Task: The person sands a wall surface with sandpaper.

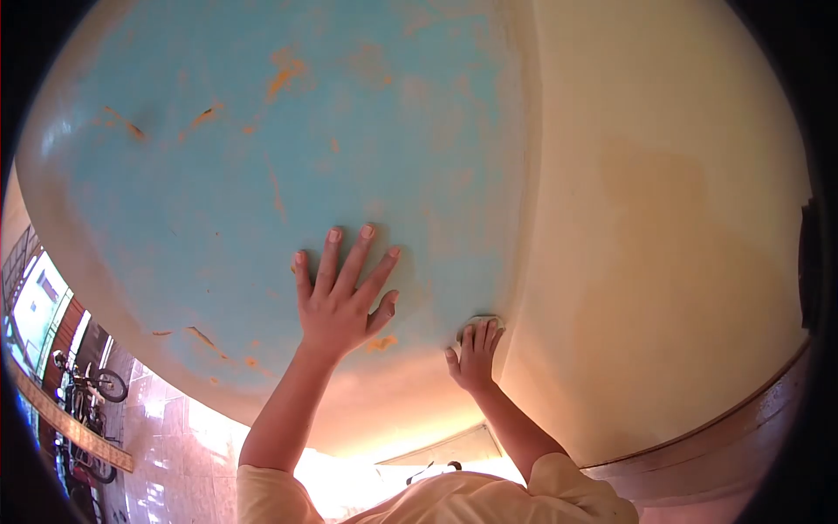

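Observation:
A broad curved surface with a light-blue coat [384, 157] fills the upper middle of the view, marked with orange patches and thin cracks. My left hand [340, 301] lies flat on the blue, its fingers spread and holding nothing. Lower and to the right, my right hand [476, 354] presses a flat greyish pad [478, 318] against the surface, close to where the blue meets a cream wall [663, 262]. The fingers lie over the pad and cover most of it, with the thumb out to the left.
A motorcycle [83, 393] stands on a tiled floor [188, 437] at the lower left, with a wooden plank [70, 422] across that corner. Along the lower right runs a brown ledge [698, 454]. Bright light comes from below.

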`<state>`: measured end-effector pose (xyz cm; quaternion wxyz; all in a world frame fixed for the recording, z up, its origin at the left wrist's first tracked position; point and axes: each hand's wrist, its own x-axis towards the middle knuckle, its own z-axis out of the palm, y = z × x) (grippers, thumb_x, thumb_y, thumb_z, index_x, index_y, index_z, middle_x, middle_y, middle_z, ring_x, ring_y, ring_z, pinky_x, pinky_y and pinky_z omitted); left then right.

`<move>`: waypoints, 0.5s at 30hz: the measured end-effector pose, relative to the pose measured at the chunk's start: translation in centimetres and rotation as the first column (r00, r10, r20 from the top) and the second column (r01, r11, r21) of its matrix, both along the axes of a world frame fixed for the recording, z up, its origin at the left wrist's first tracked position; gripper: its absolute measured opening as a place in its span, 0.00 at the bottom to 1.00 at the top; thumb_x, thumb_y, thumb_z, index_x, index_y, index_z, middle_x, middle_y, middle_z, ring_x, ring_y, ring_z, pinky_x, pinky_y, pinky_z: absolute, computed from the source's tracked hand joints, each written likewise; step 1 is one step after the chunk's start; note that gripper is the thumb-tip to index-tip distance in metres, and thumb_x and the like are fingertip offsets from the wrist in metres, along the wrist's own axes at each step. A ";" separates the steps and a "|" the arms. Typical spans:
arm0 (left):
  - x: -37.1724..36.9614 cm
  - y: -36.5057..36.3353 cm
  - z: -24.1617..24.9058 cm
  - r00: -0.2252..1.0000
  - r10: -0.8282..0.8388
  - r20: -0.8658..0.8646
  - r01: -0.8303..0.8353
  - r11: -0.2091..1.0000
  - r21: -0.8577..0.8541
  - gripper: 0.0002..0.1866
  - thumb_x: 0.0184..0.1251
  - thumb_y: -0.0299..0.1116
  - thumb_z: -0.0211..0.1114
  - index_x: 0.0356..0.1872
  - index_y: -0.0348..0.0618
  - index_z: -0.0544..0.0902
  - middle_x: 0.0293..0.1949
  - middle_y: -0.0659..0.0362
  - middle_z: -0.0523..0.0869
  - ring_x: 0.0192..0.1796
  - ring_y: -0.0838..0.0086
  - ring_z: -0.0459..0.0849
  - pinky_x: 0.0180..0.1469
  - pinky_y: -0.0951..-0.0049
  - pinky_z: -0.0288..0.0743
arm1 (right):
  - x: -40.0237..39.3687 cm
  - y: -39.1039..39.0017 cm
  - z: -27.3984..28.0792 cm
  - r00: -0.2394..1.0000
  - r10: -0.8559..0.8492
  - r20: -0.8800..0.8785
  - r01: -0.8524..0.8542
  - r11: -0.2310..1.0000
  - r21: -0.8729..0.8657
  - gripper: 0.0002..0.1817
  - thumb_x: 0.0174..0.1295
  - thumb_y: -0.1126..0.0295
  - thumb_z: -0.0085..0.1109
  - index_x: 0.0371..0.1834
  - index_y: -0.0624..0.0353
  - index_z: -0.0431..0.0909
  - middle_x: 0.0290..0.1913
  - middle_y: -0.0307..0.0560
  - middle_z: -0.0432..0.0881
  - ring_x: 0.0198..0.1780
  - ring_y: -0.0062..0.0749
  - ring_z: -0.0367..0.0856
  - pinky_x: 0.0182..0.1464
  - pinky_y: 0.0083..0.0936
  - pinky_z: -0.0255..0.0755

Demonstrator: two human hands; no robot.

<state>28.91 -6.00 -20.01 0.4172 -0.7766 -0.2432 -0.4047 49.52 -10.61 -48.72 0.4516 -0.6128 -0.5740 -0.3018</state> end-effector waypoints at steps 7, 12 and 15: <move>0.6 0.2 0.0 0.999 -0.008 0.036 0.007 0.999 0.033 0.21 0.71 0.53 0.56 0.61 0.70 0.86 0.73 0.61 0.76 0.78 0.53 0.66 0.81 0.42 0.38 | 3.1 1.4 21.2 0.998 0.043 -0.042 -0.038 0.993 0.116 0.40 0.73 0.41 0.44 0.77 0.63 0.61 0.81 0.70 0.50 0.82 0.72 0.42 0.72 0.81 0.30; 1.0 -0.2 -1.9 0.996 -0.027 0.085 0.029 0.999 -0.029 0.20 0.72 0.53 0.53 0.57 0.71 0.88 0.71 0.66 0.78 0.78 0.57 0.68 0.81 0.44 0.40 | 4.7 0.9 28.6 0.995 0.096 -0.007 -0.093 0.978 0.186 0.38 0.74 0.42 0.42 0.78 0.60 0.62 0.82 0.63 0.53 0.82 0.69 0.44 0.74 0.77 0.33; -1.0 0.9 -5.3 0.995 -0.081 0.051 0.082 0.996 -0.024 0.21 0.74 0.52 0.52 0.58 0.65 0.88 0.71 0.59 0.78 0.79 0.51 0.65 0.82 0.44 0.37 | 3.4 2.8 17.2 0.999 0.042 -0.016 -0.040 0.993 0.112 0.37 0.74 0.43 0.43 0.74 0.61 0.67 0.80 0.68 0.54 0.81 0.74 0.44 0.73 0.79 0.36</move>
